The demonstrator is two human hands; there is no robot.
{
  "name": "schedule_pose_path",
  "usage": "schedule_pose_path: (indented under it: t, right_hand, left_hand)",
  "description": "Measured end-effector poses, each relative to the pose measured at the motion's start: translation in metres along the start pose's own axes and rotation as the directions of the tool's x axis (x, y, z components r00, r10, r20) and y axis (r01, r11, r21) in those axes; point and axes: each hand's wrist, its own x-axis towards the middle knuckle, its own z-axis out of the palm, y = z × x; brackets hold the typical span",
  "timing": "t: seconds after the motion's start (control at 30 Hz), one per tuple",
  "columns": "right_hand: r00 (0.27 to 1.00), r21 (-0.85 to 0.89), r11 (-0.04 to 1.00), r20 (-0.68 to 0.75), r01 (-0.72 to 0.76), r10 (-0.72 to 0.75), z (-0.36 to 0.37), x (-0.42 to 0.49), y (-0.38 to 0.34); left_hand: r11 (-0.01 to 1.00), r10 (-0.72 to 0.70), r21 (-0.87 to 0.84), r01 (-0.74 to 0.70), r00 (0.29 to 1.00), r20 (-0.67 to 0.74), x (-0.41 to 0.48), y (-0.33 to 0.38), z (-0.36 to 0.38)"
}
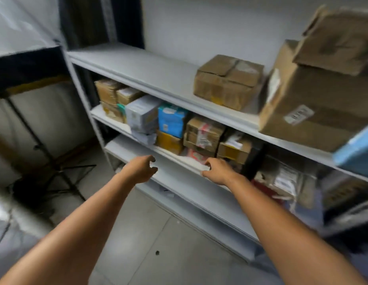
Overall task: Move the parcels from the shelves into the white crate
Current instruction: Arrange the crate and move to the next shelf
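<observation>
A grey metal shelf unit [150,79] holds many parcels. On the top board sit a brown carton [228,81] and a big brown carton [314,112] with a smaller one [337,38] on it. The second board carries a white box [142,114], a blue box [171,120], a yellow box [168,141] and taped brown cartons [203,133]. Both arms reach toward the third board. My left hand [141,168] hovers with loosely curled fingers, holding nothing. My right hand [217,169] is at the edge of the second board, empty, near a pink-and-white packet [196,156]. The white crate is out of view.
A black tripod stand [55,161] and a white fabric panel [45,112] stand left of the shelf. Soft mailer bags [284,182] lie on the third board at right. A light blue box [356,153] juts in at the right edge. Grey tiled floor [158,233] lies below.
</observation>
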Motion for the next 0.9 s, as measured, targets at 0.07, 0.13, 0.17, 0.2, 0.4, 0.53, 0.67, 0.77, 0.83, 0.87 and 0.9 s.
schedule_pose_path:
  t: [0.07,0.13,0.17,0.2,0.4,0.53,0.67,0.77,0.83,0.87,0.9]
  right_hand:
    - [0.997,0.025,0.997,-0.021,-0.072,0.072,-0.009,-0.015,0.036]
    - [0.989,0.064,0.988,-0.047,-0.138,0.141,-0.017,-0.031,0.072]
    - [0.984,0.085,0.983,-0.06,-0.161,0.166,-0.02,-0.038,0.09]
    - [0.98,0.104,0.978,-0.071,-0.179,0.187,-0.022,-0.045,0.108]
    - [0.944,0.174,0.948,-0.151,-0.266,0.293,-0.028,-0.074,0.204]
    - [0.9,0.249,0.922,-0.248,-0.298,0.358,-0.025,-0.079,0.253]
    - [0.841,0.292,0.9,-0.348,-0.323,0.415,-0.022,-0.075,0.289]
    - [0.798,0.337,0.867,-0.365,-0.367,0.48,-0.016,-0.064,0.314]
    - [0.774,0.38,0.841,-0.363,-0.385,0.519,-0.012,-0.056,0.327]
    - [0.762,0.407,0.826,-0.36,-0.39,0.537,-0.009,-0.052,0.333]
    - [0.752,0.435,0.811,-0.357,-0.391,0.554,-0.006,-0.047,0.338]
  left_hand:
    - [0.997,0.074,0.006,-0.074,0.997,0.025,0.006,0.037,0.017]
    - [0.99,0.14,-0.002,-0.14,0.989,0.057,0.009,0.073,0.034]
    - [0.985,0.171,-0.001,-0.171,0.983,0.071,0.011,0.09,0.043]
    - [0.981,0.194,0.004,-0.195,0.977,0.088,0.011,0.106,0.051]
    - [0.954,0.293,0.021,-0.298,0.947,0.132,0.009,0.198,0.103]
    - [0.932,0.358,0.02,-0.363,0.927,0.115,0.017,0.244,0.135]
    - [0.92,0.388,0.009,-0.391,0.916,0.098,0.033,0.282,0.157]
    - [0.905,0.423,-0.006,-0.425,0.9,0.1,0.053,0.305,0.172]
    - [0.891,0.454,-0.035,-0.453,0.888,0.075,0.067,0.316,0.184]
    - [0.884,0.468,-0.05,-0.466,0.881,0.066,0.073,0.321,0.189]
    - [0.88,0.474,-0.067,-0.471,0.878,0.066,0.078,0.326,0.193]
